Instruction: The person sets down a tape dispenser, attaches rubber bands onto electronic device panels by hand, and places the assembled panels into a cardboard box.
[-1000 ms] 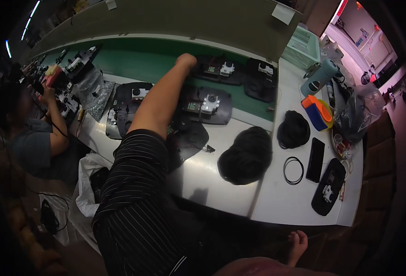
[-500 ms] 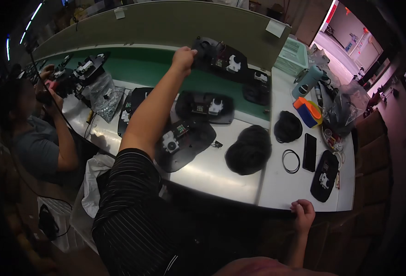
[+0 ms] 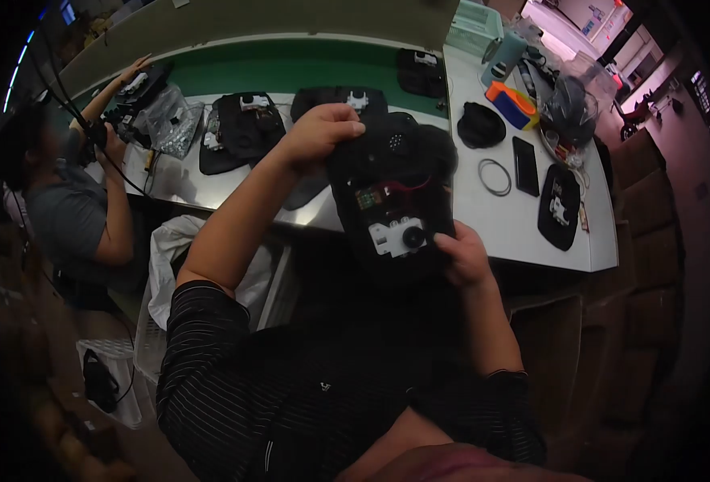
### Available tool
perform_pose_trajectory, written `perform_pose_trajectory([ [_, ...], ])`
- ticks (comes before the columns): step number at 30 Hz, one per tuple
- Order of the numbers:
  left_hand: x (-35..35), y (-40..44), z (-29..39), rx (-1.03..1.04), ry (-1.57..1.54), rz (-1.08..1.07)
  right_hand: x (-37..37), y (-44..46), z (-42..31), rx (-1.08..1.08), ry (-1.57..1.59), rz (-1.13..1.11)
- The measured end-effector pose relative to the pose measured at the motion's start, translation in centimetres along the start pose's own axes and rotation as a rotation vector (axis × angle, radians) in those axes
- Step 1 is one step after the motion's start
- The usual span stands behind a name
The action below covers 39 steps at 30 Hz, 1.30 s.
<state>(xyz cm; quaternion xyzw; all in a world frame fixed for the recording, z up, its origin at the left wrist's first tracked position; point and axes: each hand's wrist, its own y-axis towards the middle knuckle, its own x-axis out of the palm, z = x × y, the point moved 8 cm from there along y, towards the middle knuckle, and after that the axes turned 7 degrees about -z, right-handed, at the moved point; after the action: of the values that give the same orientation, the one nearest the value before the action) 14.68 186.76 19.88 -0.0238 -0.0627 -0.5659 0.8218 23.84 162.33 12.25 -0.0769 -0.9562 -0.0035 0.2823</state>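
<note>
A black plastic housing (image 3: 355, 205), upright in front of my chest, is held between both hands. It bears a white module (image 3: 389, 238) with a round black part, a small green circuit board (image 3: 368, 198), red wire and a perforated round patch. My left hand (image 3: 323, 136) pinches its upper left edge with thumb and fingers. My right hand (image 3: 463, 253) grips the lower right edge, its thumb beside the white module; the other fingers are partly hidden behind. Similar black housings (image 3: 246, 143) lie on the bench beyond, partly covered by my left arm.
On the right of the white bench (image 3: 483, 217) lie a phone (image 3: 525, 166), a cable loop (image 3: 495, 177), a black pad (image 3: 481, 125), an orange-and-blue object (image 3: 511, 104) and another housing (image 3: 559, 207). A co-worker (image 3: 81, 201) sits at left beside a clear bag of small parts (image 3: 170, 120).
My left hand has drawn the housing from the back of the bench toward my chest. My right hand has risen from the bench edge and taken hold of it. The view has shifted.
</note>
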Motion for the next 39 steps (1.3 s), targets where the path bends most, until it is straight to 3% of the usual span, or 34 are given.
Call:
perform_pose_trajectory([
  [2, 1.6, -0.7, -1.8, -0.021, -0.020, -0.029, 0.2, -1.4, 0.5, -0.051, 0.042, 0.091],
  [4, 3.4, -1.9, -2.6, 0.173, -0.611, -0.077, 0.2, -2.7, 0.5, -0.126, 0.080, 0.192],
  [7, 9.3, -5.2, -8.6, 0.146, -0.759, -0.297, -0.7, -3.6, -0.2, -0.242, 0.143, 0.316],
  [10, 14.3, -7.5, -10.3, 0.135, -0.605, -0.221, -2.1, -4.1, 0.7, -0.250, 0.062, 0.400],
  [12, 14.8, -7.7, -12.0, -0.033, -0.629, -0.117, -1.9, -4.1, 1.2, -0.231, 0.040, 0.371],
  [22, 13.6, -8.1, -13.2, -0.110, -0.446, -0.174, -6.4, -2.5, -1.9, -0.298, 0.074, 0.412],
  [24, 13.2, -8.3, -12.7, -0.074, -0.382, -0.117, -8.0, -3.3, -3.7, -0.312, -0.315, 0.581],
  [28, 11.1, -8.2, -16.3, -0.131, -0.150, -0.092, -4.8, -3.9, -7.2, -0.353, -0.484, 0.692],
  [31, 11.3, -8.3, -17.4, -0.217, -0.095, -0.109, 1.3, -2.5, -8.8, -0.365, -0.571, 0.471],
  [34, 12.0, -8.4, -16.0, -0.048, -0.063, -0.064, 7.2, 0.8, -7.7, -0.331, -0.770, 0.279],
  [36, 12.3, -8.8, -16.5, -0.058, 0.142, -0.088, 10.8, 3.1, -6.3, -0.533, -1.112, 0.114],
  [37, 12.8, -8.9, -14.4, 0.207, 0.177, -0.007, 11.9, 4.1, -4.8, -0.559, -1.228, 0.059],
  [39, 13.1, -9.3, -16.3, 0.186, 0.119, -0.007, 13.3, 5.1, -2.7, -0.577, -1.352, 0.010],
])
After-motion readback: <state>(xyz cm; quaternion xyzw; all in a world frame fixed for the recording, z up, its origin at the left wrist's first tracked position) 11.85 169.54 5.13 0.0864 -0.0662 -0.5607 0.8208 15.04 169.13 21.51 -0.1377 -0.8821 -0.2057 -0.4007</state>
